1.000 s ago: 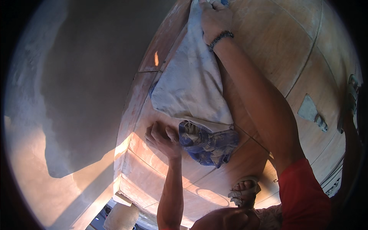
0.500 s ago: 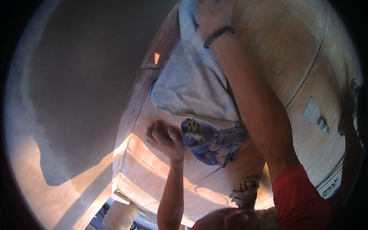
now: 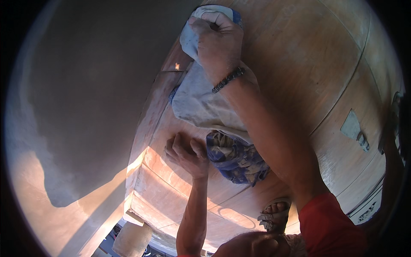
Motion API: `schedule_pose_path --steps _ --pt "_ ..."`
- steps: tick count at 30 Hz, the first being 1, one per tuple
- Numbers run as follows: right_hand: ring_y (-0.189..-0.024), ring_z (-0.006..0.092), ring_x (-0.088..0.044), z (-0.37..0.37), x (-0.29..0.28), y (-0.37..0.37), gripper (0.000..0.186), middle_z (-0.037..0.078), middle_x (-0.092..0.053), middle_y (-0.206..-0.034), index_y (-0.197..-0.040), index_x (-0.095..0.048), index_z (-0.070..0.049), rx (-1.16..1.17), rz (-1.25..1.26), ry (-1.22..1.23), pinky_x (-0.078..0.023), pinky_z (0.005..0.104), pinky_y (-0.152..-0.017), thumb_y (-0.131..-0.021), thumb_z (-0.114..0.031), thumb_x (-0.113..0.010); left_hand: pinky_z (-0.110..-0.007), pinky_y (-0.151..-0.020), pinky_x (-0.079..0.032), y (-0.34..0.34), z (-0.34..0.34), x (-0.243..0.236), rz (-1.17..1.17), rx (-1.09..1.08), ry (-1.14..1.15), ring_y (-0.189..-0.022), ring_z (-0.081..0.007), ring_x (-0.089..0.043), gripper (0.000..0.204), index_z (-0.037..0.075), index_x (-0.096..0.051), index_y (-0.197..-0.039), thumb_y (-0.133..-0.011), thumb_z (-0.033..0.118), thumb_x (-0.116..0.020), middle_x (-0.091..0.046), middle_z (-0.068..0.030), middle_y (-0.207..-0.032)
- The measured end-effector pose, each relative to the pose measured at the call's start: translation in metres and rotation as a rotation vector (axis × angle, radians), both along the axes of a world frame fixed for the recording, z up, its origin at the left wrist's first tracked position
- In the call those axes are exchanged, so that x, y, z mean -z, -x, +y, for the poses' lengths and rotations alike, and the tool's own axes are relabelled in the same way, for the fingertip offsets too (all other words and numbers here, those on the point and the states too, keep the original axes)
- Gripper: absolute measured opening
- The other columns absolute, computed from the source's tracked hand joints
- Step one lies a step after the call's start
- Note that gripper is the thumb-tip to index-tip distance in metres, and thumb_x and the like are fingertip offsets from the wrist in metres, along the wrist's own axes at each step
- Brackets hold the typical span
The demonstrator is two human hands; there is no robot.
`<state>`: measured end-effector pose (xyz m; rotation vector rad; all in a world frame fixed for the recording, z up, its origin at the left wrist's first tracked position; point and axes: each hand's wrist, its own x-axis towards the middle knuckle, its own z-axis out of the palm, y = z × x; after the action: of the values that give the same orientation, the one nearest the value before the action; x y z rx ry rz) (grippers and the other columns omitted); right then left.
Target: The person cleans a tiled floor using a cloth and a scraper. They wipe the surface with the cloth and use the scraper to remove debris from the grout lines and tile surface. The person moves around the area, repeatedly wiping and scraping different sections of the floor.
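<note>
The pale cloth point(image 3: 207, 103) in my right fingers point(image 3: 214, 18) looks soft and matt, creased and smudged with grey. The blue patterned cloth point(image 3: 235, 160) along its lower edge is matt too, rumpled and dusty-looking. Before me the floor point(image 3: 295, 55) has a wood-like grain, smooth with a dull sheen under a whitish haze. The wall point(image 3: 98, 98) to my left looks matt, like plaster. The scraper point(image 3: 351, 124) has a flat, dull metal blade; its handle looks crusted. My bracelet point(image 3: 228, 79) is of dark, faintly glossy beads, my red sleeve point(image 3: 327, 222) plain matt cloth.
</note>
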<state>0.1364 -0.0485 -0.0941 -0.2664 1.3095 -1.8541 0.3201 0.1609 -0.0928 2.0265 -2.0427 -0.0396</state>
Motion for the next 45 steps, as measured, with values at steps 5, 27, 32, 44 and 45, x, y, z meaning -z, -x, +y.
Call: schedule_pose_path --steps 5,27,32,44,45 --pt "-0.069 0.008 -0.058 0.016 -0.007 -0.031 0.005 0.003 -0.067 -0.08 -0.09 -0.067 0.002 0.015 -0.022 0.046 -0.048 0.0233 -0.064 -0.087 -0.002 -0.069 -0.053 -0.097 -0.032 0.003 0.0 -0.003 0.026 -0.038 -0.024 -0.113 -0.0405 -0.044 0.059 -0.002 -0.054 -0.121 -0.098 0.052 -0.046 -0.049 -0.0251 -0.121" --pt "-0.071 0.0251 -0.062 0.002 0.021 -0.006 0.005 0.014 -0.066 -0.078 -0.089 -0.063 0.002 0.105 0.615 -0.007 -0.05 0.0362 -0.066 -0.085 -0.001 -0.062 -0.051 -0.098 -0.03 0.004 -0.004 -0.003 0.02 -0.016 0.005 -0.113 -0.0378 -0.045 0.057 0.0 -0.054 -0.121 -0.098 0.051 -0.046 -0.052 -0.0204 -0.119" --pt "-0.083 0.0352 -0.065 0.053 0.022 -0.06 0.006 0.017 -0.065 -0.084 -0.088 -0.061 -0.003 -0.158 0.602 0.216 -0.052 0.0405 -0.075 -0.084 0.002 -0.062 -0.05 -0.098 -0.03 0.001 -0.002 -0.003 -0.004 0.002 0.035 -0.113 -0.0376 -0.046 0.058 0.0 -0.054 -0.121 -0.097 0.053 -0.045 -0.052 -0.0207 -0.119" --pt "-0.075 0.0159 -0.062 0.016 0.019 -0.03 0.004 0.01 -0.065 -0.082 -0.088 -0.06 -0.001 0.09 0.646 0.194 -0.051 0.0316 -0.068 -0.087 0.002 -0.061 -0.051 -0.097 -0.032 -0.005 -0.001 0.001 0.0 0.01 0.024 -0.112 -0.0382 -0.046 0.059 0.0 -0.056 -0.12 -0.097 0.054 -0.047 -0.052 -0.0221 -0.117" --pt "-0.08 0.018 -0.064 0.029 0.014 -0.042 0.006 0.012 -0.065 -0.086 -0.089 -0.06 -0.002 0.052 0.769 0.22 -0.052 0.0313 -0.07 -0.086 0.003 -0.06 -0.051 -0.097 -0.032 -0.006 0.0 0.0 0.003 0.002 0.012 -0.112 -0.0381 -0.046 0.059 0.0 -0.056 -0.12 -0.097 0.054 -0.047 -0.052 -0.0221 -0.117"
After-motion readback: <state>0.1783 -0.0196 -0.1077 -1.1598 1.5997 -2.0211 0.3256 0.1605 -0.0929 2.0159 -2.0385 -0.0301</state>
